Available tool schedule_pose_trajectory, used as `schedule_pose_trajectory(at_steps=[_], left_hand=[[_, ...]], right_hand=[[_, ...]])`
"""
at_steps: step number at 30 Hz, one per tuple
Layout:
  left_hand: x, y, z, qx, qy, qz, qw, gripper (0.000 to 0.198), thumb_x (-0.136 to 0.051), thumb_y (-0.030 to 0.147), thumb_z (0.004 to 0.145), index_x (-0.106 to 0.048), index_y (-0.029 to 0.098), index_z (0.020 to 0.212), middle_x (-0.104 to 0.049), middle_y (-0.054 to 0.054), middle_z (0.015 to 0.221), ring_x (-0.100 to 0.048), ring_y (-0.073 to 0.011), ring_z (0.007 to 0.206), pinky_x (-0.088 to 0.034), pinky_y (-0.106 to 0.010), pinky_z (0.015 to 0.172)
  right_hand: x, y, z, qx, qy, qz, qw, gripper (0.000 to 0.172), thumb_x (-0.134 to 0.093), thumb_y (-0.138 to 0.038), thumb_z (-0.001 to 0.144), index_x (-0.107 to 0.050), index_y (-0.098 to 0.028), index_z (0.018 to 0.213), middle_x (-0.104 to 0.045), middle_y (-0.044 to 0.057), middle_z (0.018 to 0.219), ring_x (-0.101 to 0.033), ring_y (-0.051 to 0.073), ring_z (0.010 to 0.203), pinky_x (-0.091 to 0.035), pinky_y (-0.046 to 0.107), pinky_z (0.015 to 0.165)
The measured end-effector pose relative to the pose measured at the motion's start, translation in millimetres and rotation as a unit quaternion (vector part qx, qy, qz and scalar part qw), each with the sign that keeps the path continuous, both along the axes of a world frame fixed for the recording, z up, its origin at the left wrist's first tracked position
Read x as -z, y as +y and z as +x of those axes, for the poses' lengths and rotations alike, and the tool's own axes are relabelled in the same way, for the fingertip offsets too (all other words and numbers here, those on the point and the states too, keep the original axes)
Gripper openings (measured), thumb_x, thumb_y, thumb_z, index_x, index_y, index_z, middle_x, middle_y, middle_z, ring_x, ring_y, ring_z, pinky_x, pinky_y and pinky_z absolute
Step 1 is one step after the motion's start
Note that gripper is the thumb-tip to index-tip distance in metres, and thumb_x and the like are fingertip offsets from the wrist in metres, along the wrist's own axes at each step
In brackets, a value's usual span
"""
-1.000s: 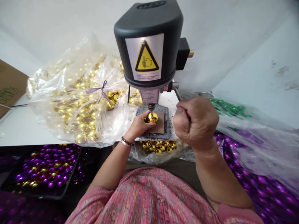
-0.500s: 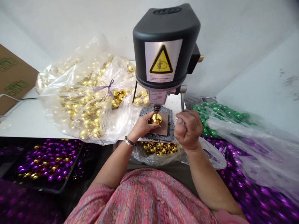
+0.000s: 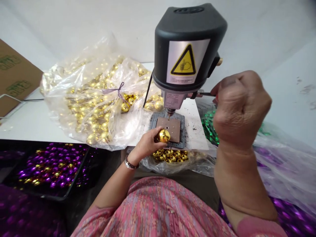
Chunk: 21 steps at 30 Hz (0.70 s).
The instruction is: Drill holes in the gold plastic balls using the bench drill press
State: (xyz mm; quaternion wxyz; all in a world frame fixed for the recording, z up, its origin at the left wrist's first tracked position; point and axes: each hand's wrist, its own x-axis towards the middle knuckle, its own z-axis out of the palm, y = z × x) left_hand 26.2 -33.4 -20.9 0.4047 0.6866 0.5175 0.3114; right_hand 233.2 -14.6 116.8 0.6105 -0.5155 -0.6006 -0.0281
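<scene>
Between thumb and fingers, my left hand [image 3: 148, 144] grips a shiny gold ball [image 3: 164, 135] at the front left edge of a brown block [image 3: 175, 131]. Small holes show in the block, which lies on the grey base plate [image 3: 183, 140] of a black drill press [image 3: 189, 29]. Above the block, the drill bit [image 3: 169, 115] stands clear of the ball. Raised at the right, my right hand [image 3: 243, 110] is closed around the end of the press's feed lever [image 3: 206, 94]; the fist hides the lever's far end.
A clear plastic bag of gold balls [image 3: 86, 108] covers the table's left part. More gold balls [image 3: 170, 155] sit in a bag below the front edge. A black crate [image 3: 63, 198] holds purple and gold balls. Green balls [image 3: 209, 126] and plastic-covered purple balls [image 3: 291, 214] lie at right.
My right hand has swung the lever up and to the right. The bit has come out of the gold ball, and my left hand has drawn the ball toward me, off the block's middle.
</scene>
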Motion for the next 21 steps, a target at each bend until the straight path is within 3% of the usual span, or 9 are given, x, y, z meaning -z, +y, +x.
schedule_pose_trajectory(at_steps=[4,7,10,14,17,21], left_hand=[[0.5,-21.5,-25.4,0.097,0.024,-0.026,0.995,0.059,-0.089,0.033,0.063,-0.072,0.024,0.119,-0.073,-0.006,0.1,-0.064,-0.0193,0.078,-0.051,-0.029,0.073],[-1.7,-17.5,-42.4,0.047,0.031,-0.013,0.998,0.053,-0.082,0.042,0.072,-0.072,0.023,0.121,-0.073,-0.006,0.098,-0.058,-0.0136,0.064,-0.049,-0.027,0.064],[-4.6,12.0,-59.9,-0.085,0.044,0.029,0.995,0.038,-0.069,0.04,0.084,-0.073,0.021,0.116,-0.074,-0.006,0.098,-0.061,-0.0147,0.069,-0.05,-0.027,0.069],[-6.5,74.0,-84.9,-0.284,0.123,0.056,0.949,0.038,-0.047,0.019,0.091,-0.07,0.015,0.121,-0.073,-0.012,0.114,-0.068,-0.0219,0.09,-0.053,-0.035,0.085],[-5.6,111.4,-100.7,-0.313,0.221,0.081,0.92,0.045,-0.043,0.008,0.087,-0.066,0.012,0.126,-0.068,-0.018,0.127,-0.065,-0.0292,0.112,-0.049,-0.04,0.099],[-0.2,134.0,-113.6,-0.271,0.316,0.062,0.907,0.041,-0.054,0.017,0.088,-0.062,0.012,0.128,-0.064,-0.022,0.129,-0.064,-0.0348,0.114,-0.049,-0.044,0.097]], right_hand=[[6.2,-1.0,-1.0,0.007,0.006,0.0,1.0,0.032,-0.042,-0.04,0.096,-0.052,-0.019,0.075,-0.049,-0.003,0.065,-0.05,0.007,0.061,-0.033,0.028,0.062],[8.1,-1.7,-2.2,0.009,0.018,0.002,1.0,0.031,-0.043,-0.039,0.095,-0.054,-0.018,0.075,-0.05,-0.003,0.064,-0.05,0.007,0.059,-0.034,0.028,0.06],[7.6,-2.3,-2.3,0.008,0.015,-0.006,1.0,0.03,-0.043,-0.037,0.095,-0.055,-0.018,0.075,-0.052,-0.003,0.065,-0.052,0.007,0.061,-0.038,0.028,0.062],[7.9,-3.9,0.2,0.01,0.008,-0.022,1.0,0.036,-0.041,-0.042,0.096,-0.059,-0.018,0.078,-0.054,-0.003,0.067,-0.054,0.007,0.064,-0.039,0.026,0.062],[9.2,-5.4,2.6,0.014,-0.003,-0.019,1.0,0.038,-0.041,-0.045,0.095,-0.061,-0.018,0.078,-0.055,-0.003,0.067,-0.054,0.006,0.065,-0.039,0.025,0.062],[11.7,-6.3,3.2,0.019,-0.009,-0.013,1.0,0.04,-0.042,-0.048,0.095,-0.061,-0.018,0.076,-0.058,-0.003,0.069,-0.054,0.006,0.066,-0.04,0.024,0.063]])
